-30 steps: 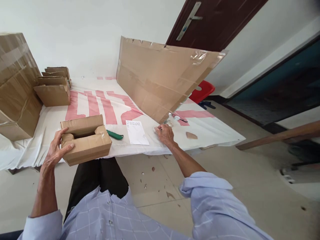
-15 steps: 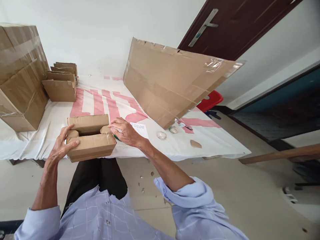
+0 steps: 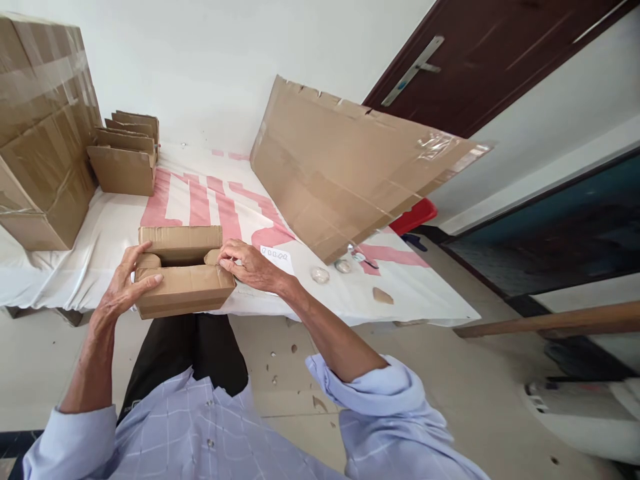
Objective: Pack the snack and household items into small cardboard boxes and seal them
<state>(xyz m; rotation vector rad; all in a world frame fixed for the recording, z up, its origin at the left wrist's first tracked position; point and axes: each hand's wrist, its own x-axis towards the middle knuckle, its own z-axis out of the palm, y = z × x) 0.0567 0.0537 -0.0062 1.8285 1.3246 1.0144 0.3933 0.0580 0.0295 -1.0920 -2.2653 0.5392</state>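
A small open cardboard box (image 3: 183,270) sits at the near edge of a low table covered by a white sheet with red lettering (image 3: 200,207). My left hand (image 3: 125,287) grips the box's left end, thumb inside, fingers on the front flap. My right hand (image 3: 247,263) is at the box's right end, fingers curled and pinched against the side flap. A white paper slip (image 3: 276,255) lies just behind my right hand.
A large taped carton (image 3: 40,133) stands at the left, with a stack of folded small boxes (image 3: 125,160) beside it. A big flat cardboard sheet (image 3: 350,167) leans over the table's right half. Small clear objects (image 3: 320,275) and a cardboard scrap (image 3: 383,296) lie beneath it.
My right hand left the small clear object on the table's right side and came across to the box's right flap. My left hand kept its hold on the box.
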